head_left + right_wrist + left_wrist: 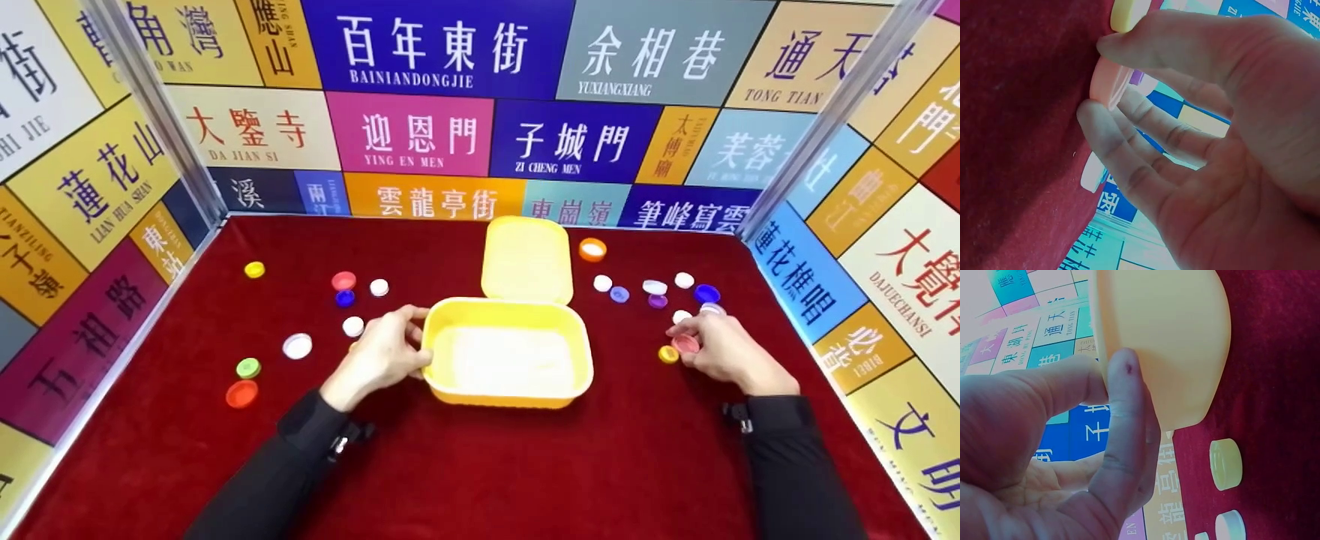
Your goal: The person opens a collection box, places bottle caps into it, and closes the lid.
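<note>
My left hand [384,347] pinches the left wall of a yellow plastic box [499,397] that stands in the middle of the red cloth. In the left wrist view, a finger lies along the outside of the box [1185,343], and the thumb is at the rim. To the right, my right hand [731,349] has thumb and forefinger on opposite edges of a pink bottle cap [1109,84], low over the cloth. A yellow cap [668,354] lies just left of the pink one. White and purple caps lie beyond the right hand.
Behind the box lies its yellow lid [527,259]. An orange cap [592,250] sits right of the lid. Several caps are scattered at left, among them a red one [242,394] and a green one [248,367]. Printed panels [420,45] wall the back and sides.
</note>
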`<state>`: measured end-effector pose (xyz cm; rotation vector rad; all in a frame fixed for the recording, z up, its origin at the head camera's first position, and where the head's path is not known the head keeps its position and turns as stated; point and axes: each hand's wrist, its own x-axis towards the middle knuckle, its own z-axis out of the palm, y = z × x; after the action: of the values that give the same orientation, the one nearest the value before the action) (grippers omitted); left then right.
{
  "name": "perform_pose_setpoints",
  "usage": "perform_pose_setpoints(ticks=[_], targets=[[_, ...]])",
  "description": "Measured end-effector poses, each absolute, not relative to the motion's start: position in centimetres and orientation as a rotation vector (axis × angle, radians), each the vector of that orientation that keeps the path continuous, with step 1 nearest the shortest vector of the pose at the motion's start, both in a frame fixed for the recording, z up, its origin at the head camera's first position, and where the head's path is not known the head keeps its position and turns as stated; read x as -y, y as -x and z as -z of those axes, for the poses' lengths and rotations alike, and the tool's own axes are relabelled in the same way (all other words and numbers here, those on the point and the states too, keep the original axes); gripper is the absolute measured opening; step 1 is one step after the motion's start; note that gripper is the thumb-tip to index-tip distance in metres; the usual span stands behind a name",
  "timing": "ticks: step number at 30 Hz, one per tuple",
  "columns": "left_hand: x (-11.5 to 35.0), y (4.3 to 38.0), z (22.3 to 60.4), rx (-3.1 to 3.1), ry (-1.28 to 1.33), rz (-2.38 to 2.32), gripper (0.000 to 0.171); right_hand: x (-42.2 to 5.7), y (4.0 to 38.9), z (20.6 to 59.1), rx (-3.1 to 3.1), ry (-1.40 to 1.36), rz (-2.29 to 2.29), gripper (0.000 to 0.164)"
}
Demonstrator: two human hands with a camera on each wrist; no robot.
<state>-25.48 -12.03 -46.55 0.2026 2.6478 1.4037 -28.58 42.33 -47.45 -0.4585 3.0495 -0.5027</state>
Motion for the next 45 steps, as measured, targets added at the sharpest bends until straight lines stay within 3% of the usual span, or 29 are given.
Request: perform_pose_setpoints(ticks=[21, 36, 45], targets=[[11.9, 25.3, 47.0, -2.631, -0.187, -1.425, 0.067, -40.8, 28.2, 46.6, -3.171, 0.498, 0.611, 0.025], [11.7, 25.3, 47.5, -2.613, -0.173, -1.464, 0.057, -35.0, 26.3, 44.5, -3.253, 0.777, 0.727, 0.029], [11.6, 25.5, 47.5, -2.630, -0.201, -1.473, 0.054, -30.5, 25.8, 43.0, -3.223, 1.098, 0.814, 0.034]])
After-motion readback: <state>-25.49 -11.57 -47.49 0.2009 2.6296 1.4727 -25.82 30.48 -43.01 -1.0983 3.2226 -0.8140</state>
